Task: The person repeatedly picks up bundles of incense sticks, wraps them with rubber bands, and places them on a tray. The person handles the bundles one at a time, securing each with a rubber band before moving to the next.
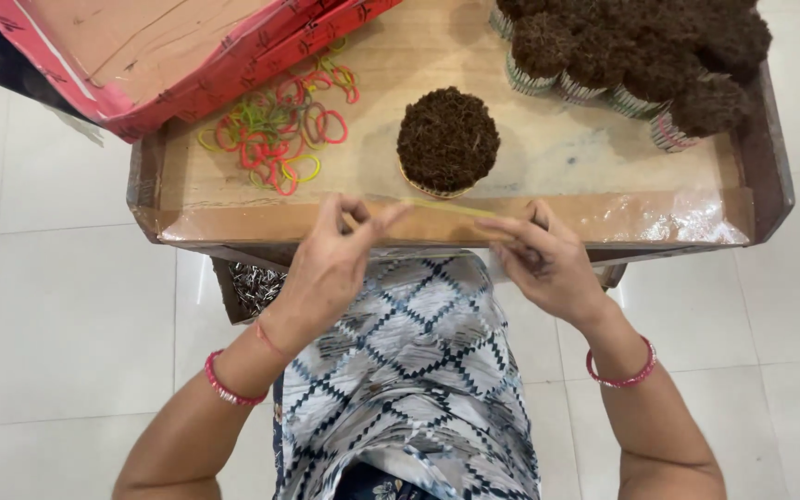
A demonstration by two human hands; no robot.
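Note:
My left hand (331, 264) and my right hand (548, 264) hold a thin yellow rubber band (446, 208) stretched taut between their fingertips, just above the near edge of a low wooden table (548, 157). Right behind the band, a round bundle of dark brown sticks (447, 139) stands upright on the tabletop, apart from both hands. Each wrist wears a pink bangle.
A loose heap of coloured rubber bands (280, 130) lies on the table's left part. Several finished dark bundles (631, 51) crowd the far right corner. A red cardboard box lid (159, 56) overhangs the far left. White floor tiles surround the table.

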